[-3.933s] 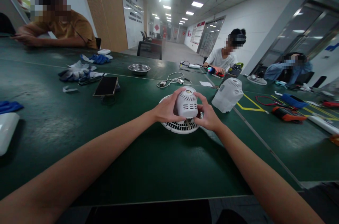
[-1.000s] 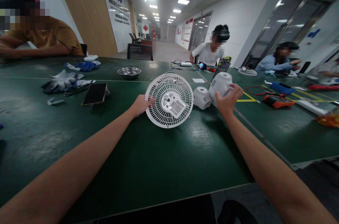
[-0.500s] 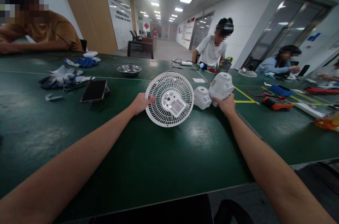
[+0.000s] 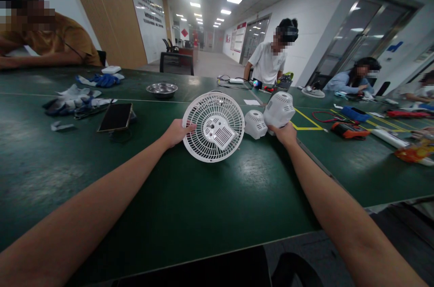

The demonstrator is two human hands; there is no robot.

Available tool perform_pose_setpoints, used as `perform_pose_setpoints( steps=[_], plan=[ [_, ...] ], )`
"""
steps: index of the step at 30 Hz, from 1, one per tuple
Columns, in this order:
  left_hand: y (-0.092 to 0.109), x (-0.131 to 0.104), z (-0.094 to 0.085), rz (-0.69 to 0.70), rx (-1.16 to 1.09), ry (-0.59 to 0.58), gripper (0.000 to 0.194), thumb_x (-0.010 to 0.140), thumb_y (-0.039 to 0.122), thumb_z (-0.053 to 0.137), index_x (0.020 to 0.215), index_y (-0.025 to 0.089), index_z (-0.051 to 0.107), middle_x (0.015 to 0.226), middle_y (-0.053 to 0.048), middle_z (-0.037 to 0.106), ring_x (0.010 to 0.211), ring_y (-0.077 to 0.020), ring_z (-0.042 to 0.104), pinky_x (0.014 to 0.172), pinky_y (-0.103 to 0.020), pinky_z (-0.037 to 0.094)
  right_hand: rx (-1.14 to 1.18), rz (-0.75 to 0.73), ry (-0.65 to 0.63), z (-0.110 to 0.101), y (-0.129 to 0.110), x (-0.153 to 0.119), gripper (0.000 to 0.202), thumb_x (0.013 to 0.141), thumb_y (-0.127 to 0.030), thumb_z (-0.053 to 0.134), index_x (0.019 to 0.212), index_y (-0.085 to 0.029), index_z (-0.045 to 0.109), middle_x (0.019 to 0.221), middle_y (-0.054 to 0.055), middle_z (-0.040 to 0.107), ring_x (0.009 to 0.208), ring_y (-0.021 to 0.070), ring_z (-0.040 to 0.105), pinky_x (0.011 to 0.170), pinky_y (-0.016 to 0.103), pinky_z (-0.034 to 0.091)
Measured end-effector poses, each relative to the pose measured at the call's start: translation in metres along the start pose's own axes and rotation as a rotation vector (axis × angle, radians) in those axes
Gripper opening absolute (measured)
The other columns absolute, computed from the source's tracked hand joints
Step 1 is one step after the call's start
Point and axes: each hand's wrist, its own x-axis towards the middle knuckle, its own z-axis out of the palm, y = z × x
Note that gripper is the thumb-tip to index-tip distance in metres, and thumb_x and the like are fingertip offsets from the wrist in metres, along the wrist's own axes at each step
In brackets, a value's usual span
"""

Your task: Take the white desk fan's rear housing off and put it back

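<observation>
A round white fan grille (image 4: 196, 142) with a slotted housing at its centre is tilted up in front of me. My left hand (image 4: 175, 133) is closed on its left rim, thumb over the bars. On the right, my right hand (image 4: 285, 133) grips the lower part of a white plastic motor cover (image 4: 280, 110) with vent slots; some of its fingers are hidden behind the cover. A second, smaller-looking white motor cover (image 4: 255, 124) sits between the grille and the gripped cover.
On the green table (image 4: 190, 214) a phone-like tablet (image 4: 115, 117) leans at left, near gloves (image 4: 73, 99). A steel bowl (image 4: 162, 90) stands farther back. An orange meter (image 4: 350, 130) and a blue tray (image 4: 355, 114) lie at right. Several people sit or stand around the table.
The whole view has shifted slightly, so everything appears a little farther left. Both hands keep their grips on the fan grille and the motor cover.
</observation>
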Motion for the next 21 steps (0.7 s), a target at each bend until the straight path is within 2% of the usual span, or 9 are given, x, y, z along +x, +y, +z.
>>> perform_pose_setpoints(
  steps=[3, 6, 9, 11, 16, 21],
  plan=[
    [0.001, 0.000, -0.001, -0.005, -0.003, -0.009, 0.024, 0.081, 0.035, 0.075, 0.096, 0.016, 0.072, 0.089, -0.010, 0.078, 0.077, -0.0238, 0.074, 0.075, -0.040, 0.060, -0.083, 0.031, 0.015, 0.000, -0.001, 0.000, 0.079, 0.056, -0.066, 0.081, 0.113, -0.015, 0.061, 0.123, 0.024, 0.068, 0.115, 0.0422, 0.065, 0.095, 0.055, 0.049],
    [0.001, 0.000, -0.002, 0.001, 0.006, -0.019, 0.024, 0.081, 0.035, 0.075, 0.095, 0.016, 0.072, 0.088, -0.009, 0.078, 0.076, -0.0239, 0.074, 0.075, -0.040, 0.060, -0.081, 0.049, 0.005, -0.001, -0.004, -0.002, 0.084, 0.056, -0.066, 0.080, 0.119, -0.015, 0.058, 0.127, 0.023, 0.067, 0.117, 0.0421, 0.064, 0.096, 0.054, 0.049],
    [0.000, 0.001, -0.001, 0.022, 0.008, -0.025, 0.024, 0.081, 0.035, 0.074, 0.096, 0.015, 0.072, 0.088, -0.009, 0.077, 0.077, -0.0234, 0.074, 0.075, -0.039, 0.059, -0.021, 0.067, 0.021, 0.000, -0.007, -0.005, 0.088, 0.058, -0.062, 0.080, 0.127, -0.016, 0.051, 0.131, 0.023, 0.064, 0.121, 0.0399, 0.062, 0.100, 0.052, 0.047],
    [-0.001, 0.001, 0.000, 0.033, 0.010, -0.017, 0.022, 0.082, 0.034, 0.073, 0.094, 0.015, 0.072, 0.087, -0.009, 0.077, 0.076, -0.0226, 0.073, 0.074, -0.038, 0.059, 0.061, 0.063, 0.052, 0.001, -0.009, -0.006, 0.084, 0.063, -0.059, 0.078, 0.129, -0.018, 0.048, 0.132, 0.021, 0.064, 0.120, 0.0364, 0.063, 0.101, 0.049, 0.047],
    [-0.002, 0.001, 0.000, 0.034, 0.017, -0.013, 0.022, 0.081, 0.035, 0.073, 0.090, 0.015, 0.071, 0.082, -0.008, 0.076, 0.072, -0.0212, 0.072, 0.072, -0.037, 0.058, 0.148, 0.042, 0.106, 0.003, -0.010, -0.006, 0.075, 0.064, -0.056, 0.078, 0.123, -0.021, 0.050, 0.124, 0.015, 0.067, 0.113, 0.0328, 0.065, 0.098, 0.046, 0.050],
    [-0.001, -0.001, -0.001, 0.054, 0.028, -0.029, 0.022, 0.083, 0.037, 0.072, 0.091, 0.016, 0.071, 0.084, -0.008, 0.076, 0.074, -0.0226, 0.073, 0.073, -0.039, 0.059, 0.143, 0.045, 0.164, -0.001, -0.017, -0.009, 0.072, 0.061, -0.054, 0.082, 0.117, -0.018, 0.055, 0.118, 0.016, 0.069, 0.107, 0.0335, 0.066, 0.096, 0.047, 0.051]
  ],
)
